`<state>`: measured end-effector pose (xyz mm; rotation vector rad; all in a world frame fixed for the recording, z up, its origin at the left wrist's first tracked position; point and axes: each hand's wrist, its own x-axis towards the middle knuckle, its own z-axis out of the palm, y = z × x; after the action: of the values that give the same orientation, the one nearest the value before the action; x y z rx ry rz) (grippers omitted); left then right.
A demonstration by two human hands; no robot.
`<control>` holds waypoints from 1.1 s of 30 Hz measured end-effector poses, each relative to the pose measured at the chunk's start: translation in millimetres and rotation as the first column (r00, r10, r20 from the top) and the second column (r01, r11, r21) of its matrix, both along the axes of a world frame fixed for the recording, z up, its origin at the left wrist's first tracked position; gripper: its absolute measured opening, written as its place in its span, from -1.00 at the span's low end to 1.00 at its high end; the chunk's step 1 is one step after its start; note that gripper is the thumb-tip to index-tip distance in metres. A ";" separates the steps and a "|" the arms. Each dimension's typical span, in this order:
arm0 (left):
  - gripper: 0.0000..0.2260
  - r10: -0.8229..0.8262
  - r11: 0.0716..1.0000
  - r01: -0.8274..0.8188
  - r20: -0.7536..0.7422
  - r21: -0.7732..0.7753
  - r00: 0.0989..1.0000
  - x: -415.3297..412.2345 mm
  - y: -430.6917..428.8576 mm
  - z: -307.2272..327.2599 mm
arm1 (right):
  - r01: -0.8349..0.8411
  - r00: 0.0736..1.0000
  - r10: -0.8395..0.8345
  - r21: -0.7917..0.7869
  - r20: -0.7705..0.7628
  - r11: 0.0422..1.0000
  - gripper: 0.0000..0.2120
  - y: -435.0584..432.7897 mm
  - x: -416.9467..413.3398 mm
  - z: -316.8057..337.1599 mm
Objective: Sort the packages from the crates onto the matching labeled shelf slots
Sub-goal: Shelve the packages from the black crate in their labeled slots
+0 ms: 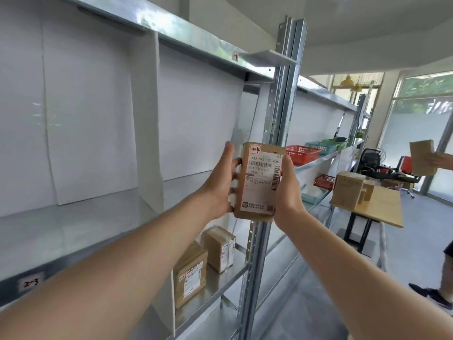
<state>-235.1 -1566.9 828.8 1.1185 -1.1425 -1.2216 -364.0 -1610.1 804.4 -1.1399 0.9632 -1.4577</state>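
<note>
Two hands on one package (259, 180): left hand (220, 182) has its fingers curled round the left edge, right hand (289, 192) grips the right edge. Package upright, label toward the camera, in front of the shelf post (282, 106). Box (191, 273) on the shelf below. Tag 2-3 (30, 283) lower left.

A wooden table (388, 208) on black legs (355, 229) stood on the grey floor (404, 256). Behind the table sat a dark jumble of black equipment (371, 158), too blurred to identify, with something red (407, 163) just right of it. Farther behind the table, tall frosted windows (416, 136) showed green foliage (427, 86) in their upper panes. High above the table and a little to its left hung two yellow pendant lamps (346, 81). To the right of the table, at the frame's edge, another person's leg (447, 271) and dark shoe (431, 295) were in view.
</note>
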 end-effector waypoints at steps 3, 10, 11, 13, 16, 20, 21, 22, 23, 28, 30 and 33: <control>-0.40 0.041 0.999 -0.041 -0.007 -0.019 0.999 9.8 -16.4 11.4 | -0.038 0.999 0.038 -0.023 0.005 0.999 -0.30 -20.3 14.1 12.7; -0.41 0.246 0.967 -0.246 -0.009 -0.060 0.969 42.7 -42.1 21.8 | -0.207 0.978 0.208 -0.040 0.033 0.978 -0.37 -58.9 60.9 26.1; -0.42 0.284 0.956 -0.285 -0.017 -0.067 0.959 46.6 -45.3 22.0 | -0.241 0.970 0.242 -0.043 0.024 0.970 -0.33 -65.6 68.3 27.0; -0.43 0.359 0.928 -0.360 -0.033 -0.092 0.933 52.0 -50.2 21.2 | -0.298 0.954 0.299 -0.041 0.022 0.954 -0.24 -81.7 83.4 24.6; -0.44 0.473 0.873 -0.476 -0.059 -0.105 0.879 54.8 -53.3 17.1 | -0.405 0.914 0.406 -0.020 0.029 0.914 -0.23 -103.3 102.1 16.7; -0.46 0.591 0.793 -0.600 -0.104 -0.103 0.800 55.2 -58.2 5.4 | -0.529 0.849 0.527 0.032 0.041 0.848 -0.47 -108.3 110.1 12.6; -0.47 0.618 0.771 -0.629 -0.122 -0.100 0.777 53.0 -58.2 2.6 | -0.552 0.834 0.551 0.042 0.041 0.833 -0.49 -110.9 112.3 10.8; -0.48 0.638 0.753 -0.651 -0.136 -0.096 0.758 49.1 -57.4 0.9 | -0.574 0.819 0.572 0.043 0.040 0.818 -0.45 -112.7 114.3 8.7; -0.48 0.654 0.738 -0.668 -0.149 -0.089 0.742 45.7 -56.8 -0.5 | -0.588 0.809 0.587 0.041 0.040 0.808 -0.39 -114.8 117.1 6.3; -0.49 0.746 0.644 -0.758 -0.136 -0.101 0.652 37.2 -56.2 -3.6 | -0.644 0.765 0.641 0.034 0.068 0.765 -0.32 -118.9 127.0 1.8; -0.50 0.780 0.601 -0.793 -0.140 -0.105 0.610 38.5 -55.3 -5.4 | -0.672 0.740 0.667 0.037 0.087 0.740 -0.33 -119.4 131.2 -0.2; -0.50 0.819 0.545 -0.833 -0.151 -0.098 0.554 41.8 -54.4 -7.7 | -0.698 0.715 0.691 0.043 0.104 0.715 -0.25 -120.5 137.9 -7.2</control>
<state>-193.3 -1621.3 821.1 1.2433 -0.4719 -0.3930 -226.1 -1730.6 797.2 -1.1956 0.4311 -0.8218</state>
